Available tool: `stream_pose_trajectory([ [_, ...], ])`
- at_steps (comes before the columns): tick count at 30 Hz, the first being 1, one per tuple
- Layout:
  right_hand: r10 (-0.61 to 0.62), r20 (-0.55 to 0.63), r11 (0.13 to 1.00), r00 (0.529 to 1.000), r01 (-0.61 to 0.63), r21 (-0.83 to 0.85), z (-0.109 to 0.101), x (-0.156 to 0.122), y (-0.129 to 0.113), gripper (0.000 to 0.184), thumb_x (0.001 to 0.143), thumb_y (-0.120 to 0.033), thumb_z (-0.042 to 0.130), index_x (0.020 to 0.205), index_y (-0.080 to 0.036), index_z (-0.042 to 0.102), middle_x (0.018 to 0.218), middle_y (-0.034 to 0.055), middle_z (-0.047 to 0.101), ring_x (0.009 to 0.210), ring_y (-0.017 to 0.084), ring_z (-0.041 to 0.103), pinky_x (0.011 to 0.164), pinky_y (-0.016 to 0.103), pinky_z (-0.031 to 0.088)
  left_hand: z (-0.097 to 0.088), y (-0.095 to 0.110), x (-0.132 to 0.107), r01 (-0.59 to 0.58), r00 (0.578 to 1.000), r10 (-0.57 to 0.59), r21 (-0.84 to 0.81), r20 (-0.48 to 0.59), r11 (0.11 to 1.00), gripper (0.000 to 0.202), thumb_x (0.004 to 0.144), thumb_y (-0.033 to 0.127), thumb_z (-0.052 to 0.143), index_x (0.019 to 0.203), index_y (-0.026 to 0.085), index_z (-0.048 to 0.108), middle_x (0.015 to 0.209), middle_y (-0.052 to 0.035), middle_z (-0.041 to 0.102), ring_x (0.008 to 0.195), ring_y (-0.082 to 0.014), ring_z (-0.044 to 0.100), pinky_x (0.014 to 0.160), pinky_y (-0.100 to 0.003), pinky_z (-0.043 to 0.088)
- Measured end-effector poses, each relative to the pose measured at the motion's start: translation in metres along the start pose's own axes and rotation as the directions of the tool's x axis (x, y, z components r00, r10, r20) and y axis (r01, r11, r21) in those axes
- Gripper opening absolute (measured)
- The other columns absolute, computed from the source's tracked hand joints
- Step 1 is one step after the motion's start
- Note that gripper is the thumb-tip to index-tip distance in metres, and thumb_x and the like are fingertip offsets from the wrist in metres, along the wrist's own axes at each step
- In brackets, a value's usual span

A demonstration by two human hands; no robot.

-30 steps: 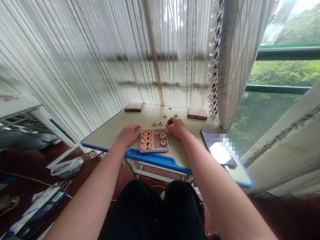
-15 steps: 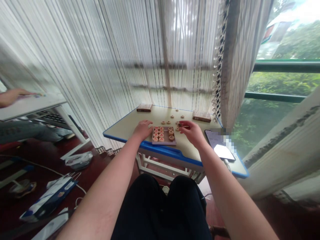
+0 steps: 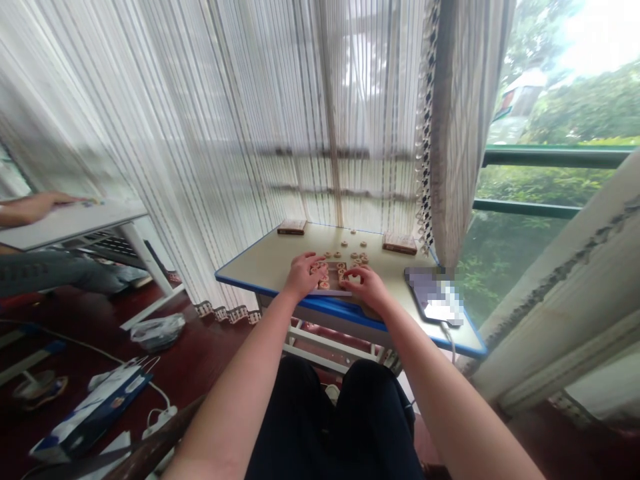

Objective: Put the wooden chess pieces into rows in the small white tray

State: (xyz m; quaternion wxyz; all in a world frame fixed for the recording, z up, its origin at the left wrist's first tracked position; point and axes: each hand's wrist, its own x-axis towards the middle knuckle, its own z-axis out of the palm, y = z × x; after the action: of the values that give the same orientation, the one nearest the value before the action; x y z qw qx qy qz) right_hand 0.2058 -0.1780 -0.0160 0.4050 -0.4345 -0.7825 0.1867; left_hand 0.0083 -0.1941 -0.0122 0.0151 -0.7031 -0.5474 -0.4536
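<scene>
Right hand (image 3: 364, 283) moved to box (image 3: 335, 292), left hand (image 3: 303, 275) over pieces (image 3: 324, 284) | likely arranging | left spread, right grip unclear | needs light touch

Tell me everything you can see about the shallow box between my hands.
The box is open-topped, with low, pale purplish-grey walls; its material is hard to tell. It lies flat on the table, near the blue front edge. Round, wooden-looking pieces with red marks sit in its left part, dark-marked pieces line its right side, and bare floor shows between. Your left hand spreads over its left side; your right hand is at its right wall. Whether either touches it is unclear.
</scene>
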Motion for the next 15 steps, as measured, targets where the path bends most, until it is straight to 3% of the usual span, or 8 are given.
stream_pose_trajectory([
  [8,0.026,0.013,0.997,1.0,-0.025,-0.077,0.002,-0.001,0.0,0.023,0.068,-0.038,0.061,0.085,-0.023,0.066,0.086,0.0023,0.056,0.074,0.014,0.052,0.072,0.027,0.041,0.004,-0.01,0.004,0.146,0.988,-0.145,-0.034,0.051,0.989,0.046,0.077,0.043,0.049,0.112,0.014,0.053,0.112,-0.0111,0.055,0.11,-0.0209,0.046,0.1,-0.037,0.031],
  [15,0.01,-0.01,0.99,1.0,-0.011,-0.141,0.003,-0.002,-0.004,0.023,0.069,-0.035,0.061,0.086,-0.021,0.064,0.082,0.0023,0.056,0.073,0.014,0.052,0.07,0.026,0.04,0.007,-0.021,0.004,0.216,0.976,-0.211,-0.131,0.055,0.968,0.044,0.081,0.043,0.042,0.112,0.014,0.051,0.115,-0.0123,0.054,0.109,-0.0204,0.048,0.095,-0.035,0.035],
])
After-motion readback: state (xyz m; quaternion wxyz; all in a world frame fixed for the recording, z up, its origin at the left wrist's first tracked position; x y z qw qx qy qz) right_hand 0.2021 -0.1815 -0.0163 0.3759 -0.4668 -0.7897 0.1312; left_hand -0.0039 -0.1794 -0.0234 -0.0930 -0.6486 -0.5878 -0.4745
